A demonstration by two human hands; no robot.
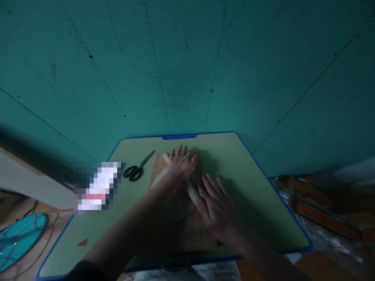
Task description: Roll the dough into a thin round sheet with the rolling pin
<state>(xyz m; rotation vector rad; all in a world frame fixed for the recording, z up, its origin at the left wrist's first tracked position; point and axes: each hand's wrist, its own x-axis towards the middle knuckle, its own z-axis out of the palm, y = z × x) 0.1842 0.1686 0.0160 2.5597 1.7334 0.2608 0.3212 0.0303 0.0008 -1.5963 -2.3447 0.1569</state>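
A pale wooden rolling pin [192,193] lies at a slant across a thin, light-coloured sheet, which looks like dough [177,205]. Under that is a brown board or paper [158,160]. My left hand [182,163] rests flat on the pin's far end, fingers stretched and spread. Against its near end lies my right hand [216,205], also with fingers extended and the palm down. My left forearm and its shadow hide part of the pale sheet. Black-handled scissors [137,170] lie to the left of the brown sheet, blades pointing away from me.
All this is on a pale table [246,171] with a blue rim, against a green wall [187,93] with drawn lines. A blurred-out bright object [98,189] sits at the left edge. Near it lies a small orange-brown scrap [83,242]. Orange-brown items in plastic [325,218] are at right.
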